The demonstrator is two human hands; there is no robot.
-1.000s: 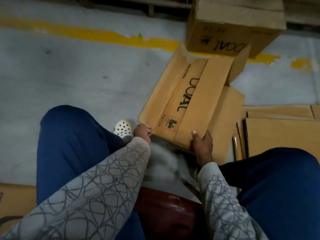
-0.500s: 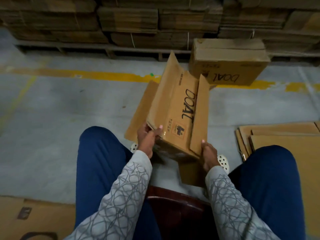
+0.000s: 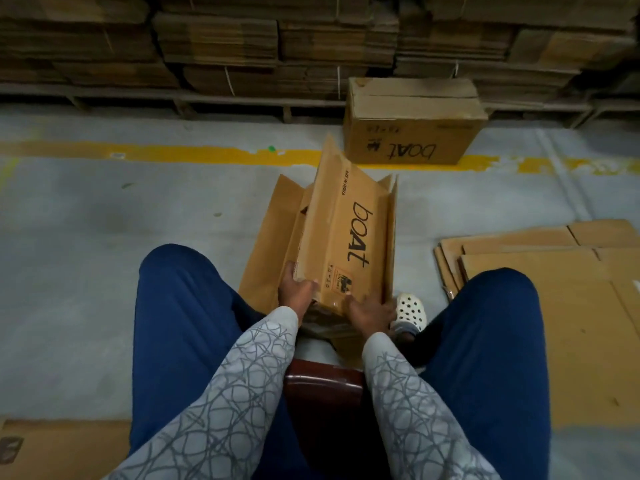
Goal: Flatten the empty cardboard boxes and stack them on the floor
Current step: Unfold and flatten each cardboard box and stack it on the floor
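A brown cardboard box [image 3: 341, 233] printed "boat" stands on end on the floor between my knees, its flaps spread open at the far end. My left hand [image 3: 296, 291] grips its near left edge, thumb on the printed face. My right hand [image 3: 369, 313] holds the near bottom corner, fingers against the cardboard. To the right lies a stack of flattened boxes [image 3: 554, 271] on the floor. A closed "boat" box [image 3: 412, 123] sits farther back on the yellow line.
Pallets of bundled flat cardboard [image 3: 277, 46] line the back wall. I sit on a dark red stool [image 3: 322, 386]. A white clog [image 3: 410, 311] rests beside the box. Another flat cardboard sheet [image 3: 52, 448] lies at the bottom left. The floor is grey concrete.
The box has been lifted from lying tilted on the floor to standing upright between my knees, and turned. Both hands kept hold of its near end. The view tilted up.
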